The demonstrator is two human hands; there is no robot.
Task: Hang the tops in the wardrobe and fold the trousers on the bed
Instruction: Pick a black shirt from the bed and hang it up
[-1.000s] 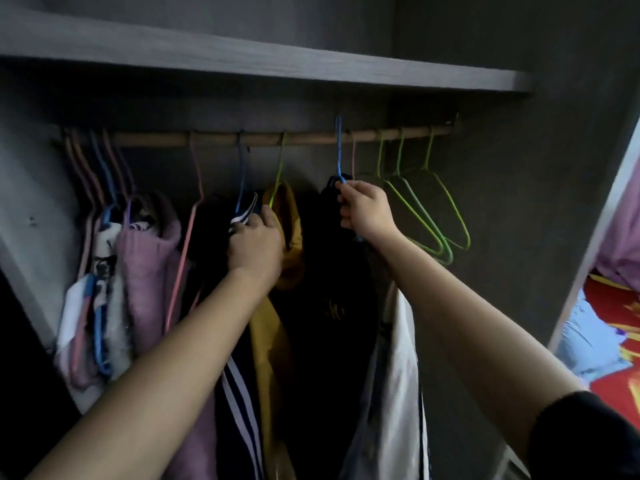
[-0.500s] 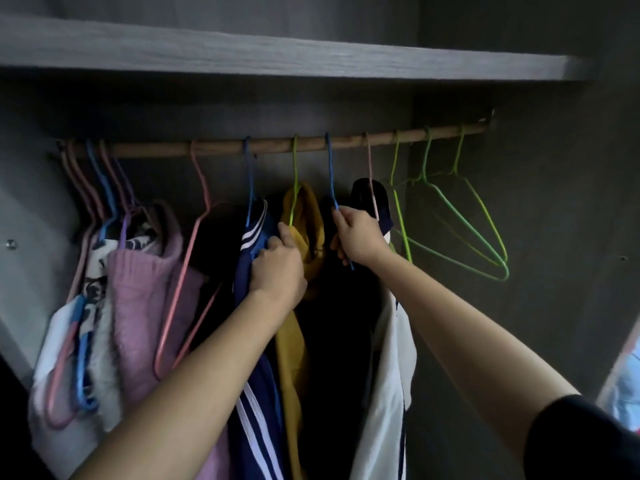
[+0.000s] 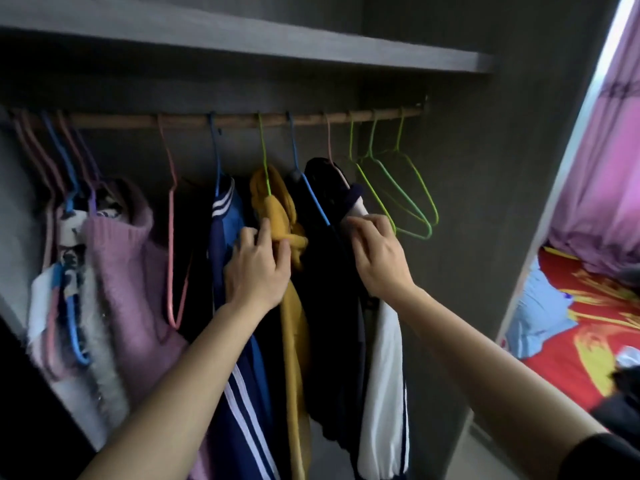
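Inside the wardrobe a wooden rail (image 3: 242,119) carries several tops on wire hangers. My left hand (image 3: 258,268) reaches between a navy top with white stripes (image 3: 225,237) and a yellow top (image 3: 277,209), fingers fairly straight and thumb touching the yellow fabric. My right hand (image 3: 377,258) pinches the shoulder of a black top (image 3: 322,271) where it hangs on a blue hanger (image 3: 311,199). Just right of that, a white and navy top (image 3: 381,341) hangs from a pink hanger. On the bed (image 3: 606,306) lie a light blue garment (image 3: 540,317) and dark clothes (image 3: 623,393).
Three empty green hangers (image 3: 398,188) hang at the rail's right end. An empty pink hanger (image 3: 173,237) and a pink sweater (image 3: 121,258) are further left. A shelf (image 3: 311,53) runs above the rail. The wardrobe's side wall (image 3: 485,237) stands between rail and bed.
Both hands have dropped from the hanger necks to the garments' shoulders. My left hand let go of the navy collar. The view has swung right and the bed shows again.
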